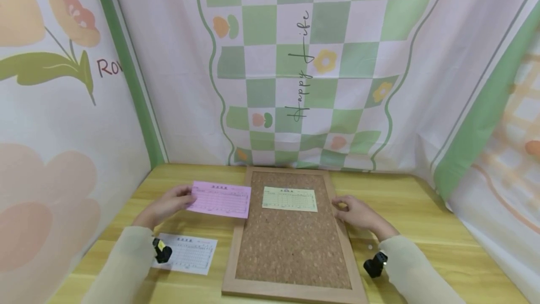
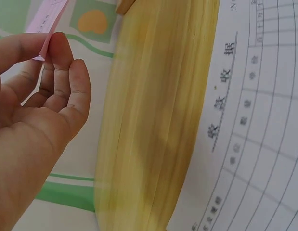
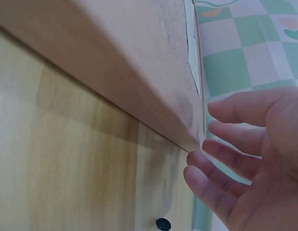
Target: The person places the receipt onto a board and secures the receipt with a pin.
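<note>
One pink slip (image 1: 220,199) hangs left of centre, pinched at its left edge by my left hand (image 1: 168,204). I judge it light and floppy. My right hand (image 1: 358,214) rests relaxed against the cork board's frame (image 1: 342,229).

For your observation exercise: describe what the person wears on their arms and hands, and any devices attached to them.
Both arms are covered by pale cream long sleeves that end at the wrists. A small black camera with a yellow mark sits at the left wrist, and another black one at the right. The left hand and right hand are bare, with no gloves.
</note>
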Demonstrator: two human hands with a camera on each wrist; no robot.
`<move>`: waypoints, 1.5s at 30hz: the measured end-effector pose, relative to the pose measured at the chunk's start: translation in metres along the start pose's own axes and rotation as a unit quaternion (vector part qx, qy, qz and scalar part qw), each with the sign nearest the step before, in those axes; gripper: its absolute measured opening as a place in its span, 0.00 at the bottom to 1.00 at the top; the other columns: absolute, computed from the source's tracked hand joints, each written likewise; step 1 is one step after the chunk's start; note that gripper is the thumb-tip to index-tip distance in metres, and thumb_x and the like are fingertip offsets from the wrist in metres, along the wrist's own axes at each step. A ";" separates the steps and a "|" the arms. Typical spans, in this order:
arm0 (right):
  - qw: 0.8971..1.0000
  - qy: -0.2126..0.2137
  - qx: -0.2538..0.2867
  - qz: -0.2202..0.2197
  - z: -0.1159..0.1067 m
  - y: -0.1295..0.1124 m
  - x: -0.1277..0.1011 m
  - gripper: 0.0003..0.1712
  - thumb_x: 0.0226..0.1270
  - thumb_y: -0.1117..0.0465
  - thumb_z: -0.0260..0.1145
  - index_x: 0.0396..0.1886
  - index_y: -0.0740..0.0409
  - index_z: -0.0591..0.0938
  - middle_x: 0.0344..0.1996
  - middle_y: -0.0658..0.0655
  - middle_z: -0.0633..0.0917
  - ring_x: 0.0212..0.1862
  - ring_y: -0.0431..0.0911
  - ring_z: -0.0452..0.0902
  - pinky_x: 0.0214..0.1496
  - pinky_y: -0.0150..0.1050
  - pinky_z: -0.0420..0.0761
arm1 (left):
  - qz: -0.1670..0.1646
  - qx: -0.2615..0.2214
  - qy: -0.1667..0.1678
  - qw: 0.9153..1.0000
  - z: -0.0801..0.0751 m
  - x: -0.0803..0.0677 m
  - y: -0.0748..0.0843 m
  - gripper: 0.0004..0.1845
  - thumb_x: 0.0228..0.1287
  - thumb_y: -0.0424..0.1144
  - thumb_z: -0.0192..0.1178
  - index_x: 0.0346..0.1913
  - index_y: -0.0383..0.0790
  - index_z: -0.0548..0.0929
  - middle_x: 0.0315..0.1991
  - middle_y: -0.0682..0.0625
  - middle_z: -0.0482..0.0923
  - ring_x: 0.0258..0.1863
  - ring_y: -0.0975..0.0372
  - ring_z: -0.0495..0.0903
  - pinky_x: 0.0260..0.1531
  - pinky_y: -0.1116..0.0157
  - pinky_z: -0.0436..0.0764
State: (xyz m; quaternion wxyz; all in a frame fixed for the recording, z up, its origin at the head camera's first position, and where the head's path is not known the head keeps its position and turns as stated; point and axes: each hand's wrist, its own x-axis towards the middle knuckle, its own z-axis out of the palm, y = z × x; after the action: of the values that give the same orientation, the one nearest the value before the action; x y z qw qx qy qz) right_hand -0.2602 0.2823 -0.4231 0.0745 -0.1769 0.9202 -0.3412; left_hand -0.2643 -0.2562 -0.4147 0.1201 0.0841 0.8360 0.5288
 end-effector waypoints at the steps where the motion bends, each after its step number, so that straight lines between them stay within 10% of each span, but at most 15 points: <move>1: 1.000 0.000 0.003 0.002 0.000 -0.001 0.000 0.27 0.74 0.67 0.59 0.66 0.79 0.68 0.63 0.77 0.71 0.59 0.70 0.73 0.49 0.52 0.83 | 0.001 -0.003 -0.002 1.000 0.001 0.001 0.000 0.31 0.76 0.45 0.55 0.73 0.30 0.64 0.60 0.42 0.77 0.60 0.51 0.75 0.66 0.46 0.67; 45: 1.000 0.014 0.010 -0.018 0.004 -0.026 0.003 0.22 0.77 0.59 0.58 0.62 0.70 0.76 0.51 0.64 0.82 0.52 0.59 0.78 0.50 0.52 0.81 | 0.037 -0.030 -0.040 0.998 0.048 0.027 0.016 0.28 0.75 0.43 0.56 0.70 0.32 0.68 0.54 0.45 0.79 0.55 0.54 0.78 0.64 0.47 0.70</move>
State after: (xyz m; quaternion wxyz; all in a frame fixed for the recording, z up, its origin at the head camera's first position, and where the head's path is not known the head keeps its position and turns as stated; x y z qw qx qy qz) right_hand -0.2549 0.2609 -0.4090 0.0571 -0.1881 0.9144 -0.3539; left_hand -0.2763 -0.2006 -0.4232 0.1364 0.1325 0.8108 0.5535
